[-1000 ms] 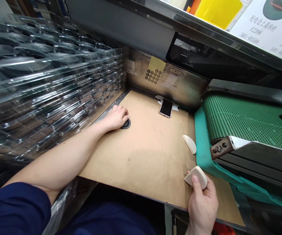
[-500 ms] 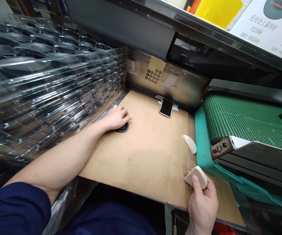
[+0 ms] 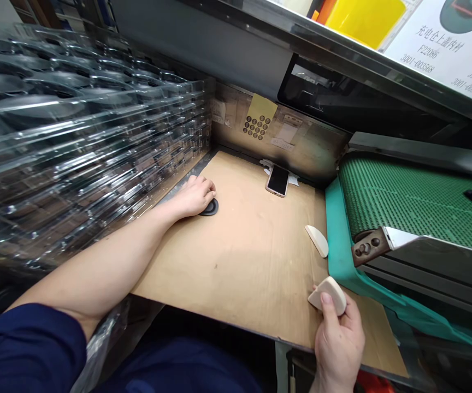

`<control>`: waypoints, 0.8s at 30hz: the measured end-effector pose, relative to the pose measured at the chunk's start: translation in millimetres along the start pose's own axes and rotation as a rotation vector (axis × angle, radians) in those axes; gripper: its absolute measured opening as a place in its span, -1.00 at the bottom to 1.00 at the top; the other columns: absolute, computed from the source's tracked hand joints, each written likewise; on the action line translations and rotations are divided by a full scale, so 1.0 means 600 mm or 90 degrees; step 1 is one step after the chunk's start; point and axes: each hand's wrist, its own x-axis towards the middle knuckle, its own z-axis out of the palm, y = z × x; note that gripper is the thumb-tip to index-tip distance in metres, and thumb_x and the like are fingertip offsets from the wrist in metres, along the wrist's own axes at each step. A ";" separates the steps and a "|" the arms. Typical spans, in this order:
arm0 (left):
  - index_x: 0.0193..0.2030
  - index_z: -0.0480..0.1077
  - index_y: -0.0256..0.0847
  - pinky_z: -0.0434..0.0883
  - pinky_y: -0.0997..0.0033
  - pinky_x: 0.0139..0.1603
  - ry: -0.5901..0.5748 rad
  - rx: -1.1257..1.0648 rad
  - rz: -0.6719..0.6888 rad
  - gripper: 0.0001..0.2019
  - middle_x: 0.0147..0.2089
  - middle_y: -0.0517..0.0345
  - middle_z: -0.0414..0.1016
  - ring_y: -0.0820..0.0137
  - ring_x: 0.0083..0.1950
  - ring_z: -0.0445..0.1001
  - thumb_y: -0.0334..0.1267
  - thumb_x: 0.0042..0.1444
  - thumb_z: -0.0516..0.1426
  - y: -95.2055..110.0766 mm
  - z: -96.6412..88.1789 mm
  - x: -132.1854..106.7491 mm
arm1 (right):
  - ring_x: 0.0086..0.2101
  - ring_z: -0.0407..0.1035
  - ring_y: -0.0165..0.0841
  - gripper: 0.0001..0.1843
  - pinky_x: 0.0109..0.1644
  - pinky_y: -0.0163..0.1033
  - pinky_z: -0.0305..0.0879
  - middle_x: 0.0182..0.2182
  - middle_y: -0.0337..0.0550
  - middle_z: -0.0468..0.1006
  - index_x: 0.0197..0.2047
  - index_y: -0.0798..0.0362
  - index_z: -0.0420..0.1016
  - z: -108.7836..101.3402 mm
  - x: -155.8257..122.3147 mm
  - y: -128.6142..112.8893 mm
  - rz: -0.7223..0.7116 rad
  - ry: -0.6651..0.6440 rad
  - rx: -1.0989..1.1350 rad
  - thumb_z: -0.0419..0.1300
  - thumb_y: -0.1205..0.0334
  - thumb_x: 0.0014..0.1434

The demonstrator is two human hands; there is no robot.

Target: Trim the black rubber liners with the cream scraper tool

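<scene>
My left hand [image 3: 195,197] rests curled on the far side of a round black rubber piece [image 3: 210,207], which lies on a tan cardboard sheet [image 3: 236,267] and is partly hidden by my fingers. My right hand [image 3: 338,341] sits at the sheet's near right corner, pinching a cream-white half-round piece [image 3: 328,296] between thumb and fingers. A matching cream-white piece [image 3: 317,240] lies flat on the sheet, above my right hand.
Tall stacks of transparent plastic trays [image 3: 76,153] fill the left side. A smartphone [image 3: 277,180] lies at the sheet's far edge. A green perforated conveyor belt [image 3: 416,202] with a teal side guard [image 3: 342,245] runs along the right.
My left fingers have come back down over the black piece after lifting slightly, and the piece sits a little farther right. My right hand has barely moved.
</scene>
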 end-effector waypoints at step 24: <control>-0.23 0.42 -0.07 0.31 0.02 0.20 -0.024 0.007 0.033 -0.87 -0.01 0.00 0.42 0.06 0.12 0.29 -0.17 0.09 0.10 -0.008 -0.003 -0.001 | -0.17 0.50 -0.21 -0.42 0.15 0.04 0.37 -0.19 -0.12 0.66 -0.03 0.07 0.55 0.000 0.001 0.001 -0.010 0.002 -0.002 0.40 -0.21 0.07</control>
